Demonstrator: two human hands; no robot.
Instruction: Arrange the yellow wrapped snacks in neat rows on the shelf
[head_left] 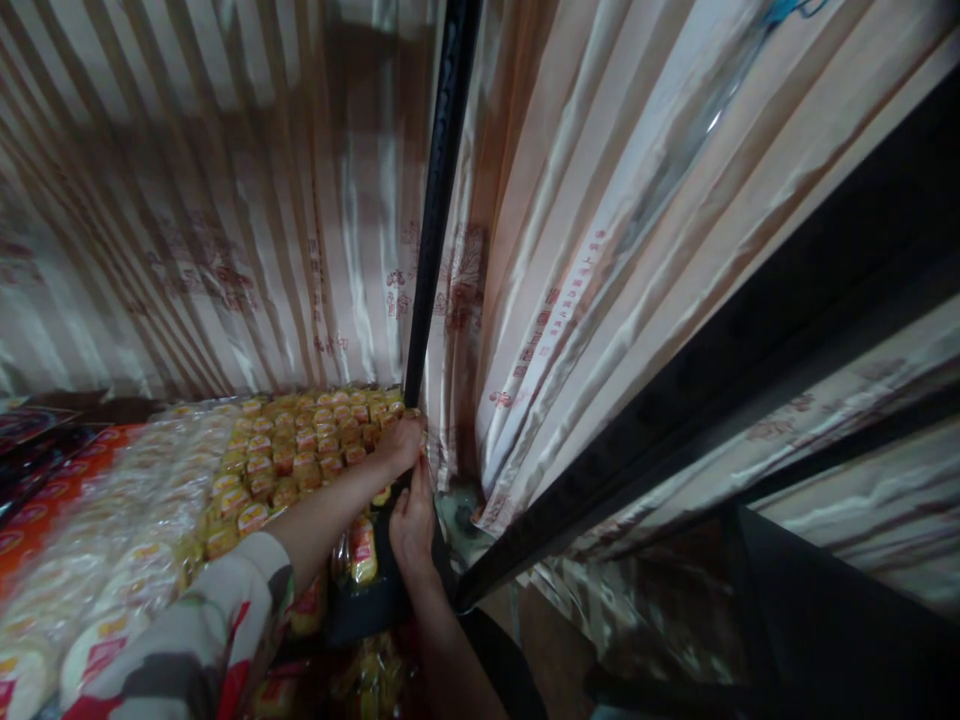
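Reaching in from the lower left, my left hand (403,443) is at the far right corner of the packed display, its fingers curled in around something I cannot make out. Close below it, my right hand (412,518) points upward with its fingers together, their tips meeting the left hand. What lies between the fingertips is too small and blurred to name. Rows of small yellow-wrapped packets (304,440) fill the area beside my left forearm. One larger yellow packet with a red label (364,548) lies left of my right wrist, near a dark tray edge (367,610).
Clear-wrapped round white packets (142,490) lie in rows at the left, beside an orange strip (56,510). A black upright post (442,200) stands behind my hands. A thick black bar (675,370) slants across the right. Pleated printed curtains (570,240) hang behind.
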